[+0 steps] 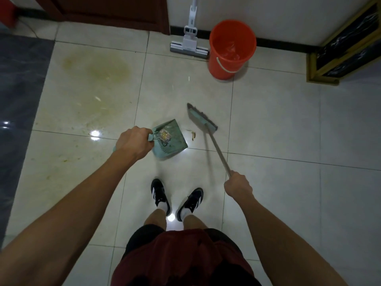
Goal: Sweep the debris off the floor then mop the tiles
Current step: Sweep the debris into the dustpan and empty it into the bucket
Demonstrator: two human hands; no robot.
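The floor [268, 120] is pale glossy tile. A broad yellowish stain [97, 69] spreads well to the left of the dustpan and beyond it; it is work for the mop, judged not yet begun.

The bucket [232, 49] stands far beyond the dustpan and to its right, against the wall. It appears to hold water, presumably staged for mopping. The mop [189, 43] leans on the wall just left of the bucket, its head flat on the tile, parked clear of the sweeping area.

The broom [203, 118] is to the right of the dustpan, head angled with its bristle edge facing the pan mouth. The shaft shows motion blur. The right hand [238, 185] is clenched round the shaft's lower end, nearer the person than the dustpan, a grip that suits short strokes toward the pan.

The dustpan [171, 141] sits low on the tile ahead of the shoes [177, 198], mouth open toward the broom to receive swept matter. The left hand [133, 143] grasps its handle from the left, steadying it.

A crumpled wrapper [164, 136] with yellow contents already lies inside the dustpan near the handle end.

A small yellow-brown scrap [192, 134] lies on the tile between dustpan mouth and broom head, apart from both. In the inspector's judgement it is the next item to be swept in.
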